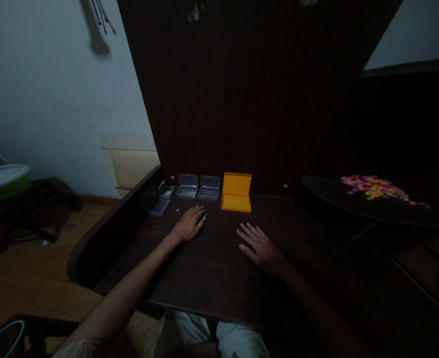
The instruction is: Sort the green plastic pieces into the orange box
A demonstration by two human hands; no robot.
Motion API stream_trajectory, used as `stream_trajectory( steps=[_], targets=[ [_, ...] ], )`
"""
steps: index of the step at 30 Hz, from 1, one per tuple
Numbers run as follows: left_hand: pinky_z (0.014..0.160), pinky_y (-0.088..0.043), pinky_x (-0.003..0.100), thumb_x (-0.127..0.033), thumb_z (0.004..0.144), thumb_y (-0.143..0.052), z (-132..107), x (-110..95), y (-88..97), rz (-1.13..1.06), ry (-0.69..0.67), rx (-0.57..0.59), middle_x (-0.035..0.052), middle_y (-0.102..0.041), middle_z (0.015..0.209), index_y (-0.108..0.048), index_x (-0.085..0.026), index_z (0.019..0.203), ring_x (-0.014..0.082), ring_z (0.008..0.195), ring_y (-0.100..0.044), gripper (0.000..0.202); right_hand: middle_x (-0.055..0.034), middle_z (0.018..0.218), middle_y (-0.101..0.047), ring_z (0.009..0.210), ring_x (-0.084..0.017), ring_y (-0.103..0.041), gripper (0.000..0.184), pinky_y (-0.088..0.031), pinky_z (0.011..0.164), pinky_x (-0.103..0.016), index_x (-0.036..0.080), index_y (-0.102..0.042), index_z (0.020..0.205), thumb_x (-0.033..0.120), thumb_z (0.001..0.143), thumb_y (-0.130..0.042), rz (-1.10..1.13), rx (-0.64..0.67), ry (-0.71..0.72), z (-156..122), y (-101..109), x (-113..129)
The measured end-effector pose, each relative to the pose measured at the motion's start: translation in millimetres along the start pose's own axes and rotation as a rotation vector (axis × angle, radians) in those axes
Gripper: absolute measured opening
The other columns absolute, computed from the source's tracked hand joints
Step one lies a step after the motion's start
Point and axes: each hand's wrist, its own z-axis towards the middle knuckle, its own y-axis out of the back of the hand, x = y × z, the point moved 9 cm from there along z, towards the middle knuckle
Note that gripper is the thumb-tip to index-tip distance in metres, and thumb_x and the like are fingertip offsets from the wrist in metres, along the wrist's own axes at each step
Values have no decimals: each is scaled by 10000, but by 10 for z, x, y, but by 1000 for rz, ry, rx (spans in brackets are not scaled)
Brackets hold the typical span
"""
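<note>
Left hand (190, 224) cupped over small blue piece (205, 217) on dark desk (212, 268), grip unclear. Right hand (261, 247) laid flat, fingers spread, empty. Orange box (236, 199) open just beyond; piece best pinched firmly by fingertips.

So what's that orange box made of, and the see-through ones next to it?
The orange box looks like opaque plastic: even bright colour, thin hinged lid standing open. The see-through boxes seem clear plastic, since the dark desk shows through. The desk looks like dark wood, though the dim light leaves that unsure.
</note>
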Motion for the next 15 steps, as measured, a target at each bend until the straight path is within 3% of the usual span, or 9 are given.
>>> stream_trajectory(
  steps=[6,9,12,15],
  targets=[
    [1175,-275,519,-478,925,-451,-30,19,166,28,92,-101,135,-507,1435,-493,-141,1352,309,1417,-346,545,-83,1563,-307,1469,-253,-218,537,-173,1200,-520,228,-424,1467,474,993,-369,5,-23,7,-9,-19,-23],
    [1172,-183,609,-576,879,-506,-76,60,220,68,187,-124,147,-492,1448,-491,-165,1357,354,1414,-333,630,-84,1562,-310,1468,-257,-223,537,-185,1195,-528,233,-422,1468,477,991,-375,-2,-29,21,-7,-34,-34],
    [1098,-76,752,-664,829,-533,-144,168,225,88,324,-107,180,-429,1490,-479,-177,1375,441,1416,-278,733,-83,1556,-325,1462,-262,-239,526,-193,1191,-537,239,-433,1461,470,991,-382,-11,-36,22,-8,-31,-36],
    [1061,-120,780,-671,837,-514,-164,227,177,52,350,-61,198,-388,1512,-466,-177,1387,468,1419,-251,741,-83,1555,-327,1462,-262,-239,526,-190,1193,-537,235,-431,1462,464,993,-379,-9,-39,22,-18,-21,-22]
  ],
)
